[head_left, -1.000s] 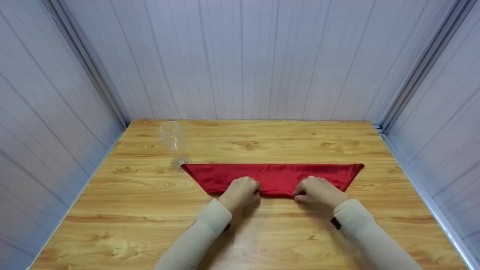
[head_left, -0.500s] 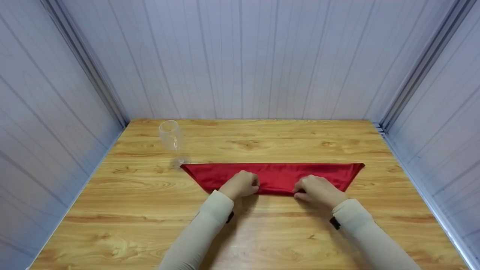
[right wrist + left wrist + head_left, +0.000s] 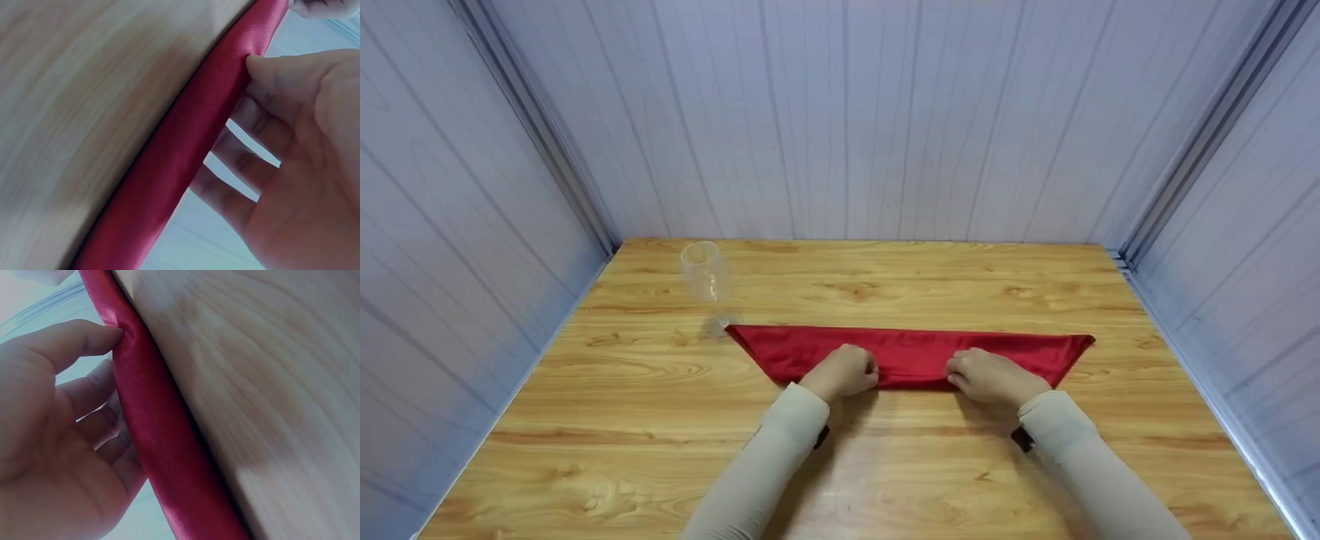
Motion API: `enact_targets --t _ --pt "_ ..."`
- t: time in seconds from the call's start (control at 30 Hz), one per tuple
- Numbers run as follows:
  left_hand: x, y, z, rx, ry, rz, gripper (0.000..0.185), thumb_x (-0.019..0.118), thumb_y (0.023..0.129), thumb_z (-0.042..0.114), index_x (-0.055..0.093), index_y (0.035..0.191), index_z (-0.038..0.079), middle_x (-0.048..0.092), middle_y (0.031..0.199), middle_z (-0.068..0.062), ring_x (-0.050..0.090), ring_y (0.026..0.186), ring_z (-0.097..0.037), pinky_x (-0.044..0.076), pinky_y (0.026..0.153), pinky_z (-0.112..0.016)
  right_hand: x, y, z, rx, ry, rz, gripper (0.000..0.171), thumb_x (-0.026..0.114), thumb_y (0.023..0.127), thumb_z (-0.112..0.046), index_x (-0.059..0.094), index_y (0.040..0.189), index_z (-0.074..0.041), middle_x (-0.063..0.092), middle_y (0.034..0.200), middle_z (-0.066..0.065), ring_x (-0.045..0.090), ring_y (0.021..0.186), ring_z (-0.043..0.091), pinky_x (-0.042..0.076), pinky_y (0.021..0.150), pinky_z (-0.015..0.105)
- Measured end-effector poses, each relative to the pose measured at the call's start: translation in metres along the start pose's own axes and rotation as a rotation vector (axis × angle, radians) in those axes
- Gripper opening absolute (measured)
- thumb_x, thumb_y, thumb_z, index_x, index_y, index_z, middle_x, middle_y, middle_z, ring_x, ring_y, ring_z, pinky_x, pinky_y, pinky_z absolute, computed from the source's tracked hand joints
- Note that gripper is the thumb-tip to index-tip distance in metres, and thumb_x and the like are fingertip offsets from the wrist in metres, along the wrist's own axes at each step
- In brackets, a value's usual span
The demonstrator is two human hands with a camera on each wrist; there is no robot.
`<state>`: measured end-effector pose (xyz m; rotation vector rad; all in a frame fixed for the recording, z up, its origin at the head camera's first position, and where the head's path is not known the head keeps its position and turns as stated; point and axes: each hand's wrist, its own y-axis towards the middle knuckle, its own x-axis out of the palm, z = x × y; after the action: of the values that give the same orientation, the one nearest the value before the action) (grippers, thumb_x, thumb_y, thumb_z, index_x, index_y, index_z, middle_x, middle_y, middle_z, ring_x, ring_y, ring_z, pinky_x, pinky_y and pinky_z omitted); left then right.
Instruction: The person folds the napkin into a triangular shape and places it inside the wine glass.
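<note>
Even, bright light — wrist views blurred, perhaps by closeness.

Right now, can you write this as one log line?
left hand: pinches napkin roll | right hand: pinches napkin roll | glass: upright, far left

Both arms wore long, close-fitting beige sleeves (image 3: 780,457) ending behind the fingers at the wrists, each with a small black wrist strap (image 3: 1021,439).
</note>
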<state>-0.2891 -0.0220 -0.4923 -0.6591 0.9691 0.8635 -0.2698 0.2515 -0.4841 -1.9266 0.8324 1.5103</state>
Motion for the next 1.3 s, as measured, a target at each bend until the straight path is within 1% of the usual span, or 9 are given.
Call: enact_targets --t 0.13,0.3,0.37,0.57,0.73,0.83,0.97,1.07,1.3 --pt "0.001 0.000 -0.001 -0.021 -0.009 -0.007 0.012 0.065 0.093 0.014 0.073 0.085 0.012 0.065 0.076 0.005 0.054 0.072 -0.008 0.048 0.071 -0.029 -0.002 0.002 0.003 0.021 0.054 -0.018 0.011 0.058 0.101 -0.009 0.068 0.098 -0.008 0.064 0.092 0.001 0.062 0.091 0.024 0.051 0.082 0.044" --pt "0.002 0.000 -0.003 -0.051 -0.053 -0.023 0.010 0.064 0.093 0.013 0.068 0.085 0.014 0.061 0.076 0.006 0.052 0.069 -0.008 0.046 0.069 -0.028 0.001 0.004 0.008 0.055 0.141 -0.003 0.003 0.058 0.101 -0.007 0.059 0.101 -0.010 0.061 0.084 -0.005 0.058 0.078 0.011 0.050 0.073 0.034" --pt "0.002 0.000 -0.003 -0.058 -0.073 -0.026 0.008 0.063 0.093 0.013 0.066 0.086 0.013 0.059 0.075 0.006 0.051 0.069 -0.009 0.044 0.068 -0.028 0.002 0.005 0.009 0.054 0.157 -0.003 0.006 0.058 0.100 -0.007 0.055 0.099 -0.011 0.058 0.081 -0.007 0.054 0.073 0.009 0.048 0.070 0.032" --pt "0.001 -0.001 -0.004 -0.051 -0.088 -0.025 0.007 0.063 0.094 0.013 0.059 0.089 0.014 0.056 0.075 0.005 0.051 0.072 -0.011 0.044 0.070 -0.029 0.004 0.006 0.008 0.078 0.101 0.018 0.010 0.065 0.098 -0.012 0.059 0.091 -0.016 0.057 0.083 -0.009 0.054 0.078 0.011 0.048 0.072 0.033" --pt "0.002 -0.002 -0.001 0.023 0.037 0.033 0.009 0.067 0.095 0.012 0.060 0.090 0.014 0.057 0.080 0.001 0.056 0.081 -0.016 0.047 0.074 -0.030 0.004 0.006 0.005 0.111 0.031 0.084 0.014 0.072 0.093 -0.013 0.066 0.082 -0.019 0.054 0.082 -0.008 0.054 0.083 0.017 0.049 0.074 0.035" --pt "0.005 -0.001 0.003 0.089 0.150 0.116 0.006 0.073 0.092 0.012 0.068 0.089 0.012 0.059 0.084 -0.002 0.058 0.087 -0.022 0.049 0.077 -0.030 0.004 0.005 0.003 0.105 0.015 0.108 0.015 0.074 0.090 -0.009 0.070 0.078 -0.017 0.057 0.081 -0.007 0.058 0.083 0.019 0.050 0.072 0.033" --pt "0.007 -0.002 0.006 0.139 0.199 0.201 0.004 0.077 0.087 0.008 0.078 0.088 0.011 0.068 0.088 -0.003 0.062 0.089 -0.024 0.053 0.079 -0.030 0.004 0.005 0.001 0.069 0.004 0.128 0.013 0.073 0.088 -0.003 0.074 0.080 -0.012 0.065 0.080 -0.004 0.064 0.082 0.020 0.053 0.071 0.033" --pt "0.008 -0.002 0.007 0.143 0.194 0.215 0.007 0.077 0.087 0.006 0.080 0.090 0.011 0.073 0.091 -0.002 0.067 0.091 -0.021 0.055 0.080 -0.030 0.003 0.004 0.000 0.049 0.001 0.126 0.011 0.071 0.090 -0.004 0.076 0.083 -0.011 0.068 0.082 -0.003 0.065 0.083 0.020 0.054 0.072 0.034" --pt "0.007 -0.004 0.007 0.138 0.187 0.199 0.008 0.074 0.088 0.007 0.082 0.090 0.011 0.075 0.090 0.001 0.070 0.089 -0.017 0.056 0.079 -0.030 0.002 -0.004 -0.003 0.067 0.029 0.057 0.007 0.073 0.093 -0.019 0.075 0.087 -0.015 0.061 0.086 -0.005 0.059 0.083 0.016 0.051 0.073 0.035"
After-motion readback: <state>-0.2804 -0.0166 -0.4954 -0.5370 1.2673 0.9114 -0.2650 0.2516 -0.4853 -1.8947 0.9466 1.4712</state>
